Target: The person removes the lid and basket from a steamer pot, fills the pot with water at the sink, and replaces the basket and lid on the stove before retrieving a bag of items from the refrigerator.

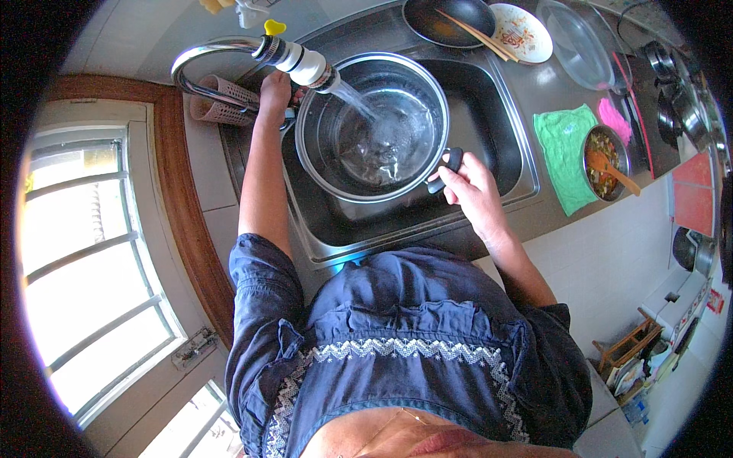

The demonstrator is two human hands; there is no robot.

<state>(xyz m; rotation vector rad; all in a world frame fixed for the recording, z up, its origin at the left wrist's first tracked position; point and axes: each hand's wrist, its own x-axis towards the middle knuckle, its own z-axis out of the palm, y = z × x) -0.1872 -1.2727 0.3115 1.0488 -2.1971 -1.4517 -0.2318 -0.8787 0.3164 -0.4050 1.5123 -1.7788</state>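
Note:
A large stainless steel pot (308, 163) sits in the metal sink (487, 137). Water pours into it from the white head of a curved chrome faucet (312, 68), and the pot holds rippling water (383, 137). My right hand (474, 192) grips the pot's black loop handle (454, 160) at the lower right. Reaching up the left side, my left hand (276, 94) is beside the pot's far left rim, close to the faucet. The faucet head and the pot's rim partly hide its fingers, so what it grips does not show.
Behind the sink are a dark pan (424, 23), wooden chopsticks (475, 34) and a food-stained white bowl (532, 34). Right of it lies a green cloth (564, 154), next to a bowl of chopped food (601, 143) with a wooden spatula (615, 174). A perforated holder (220, 103) stands left.

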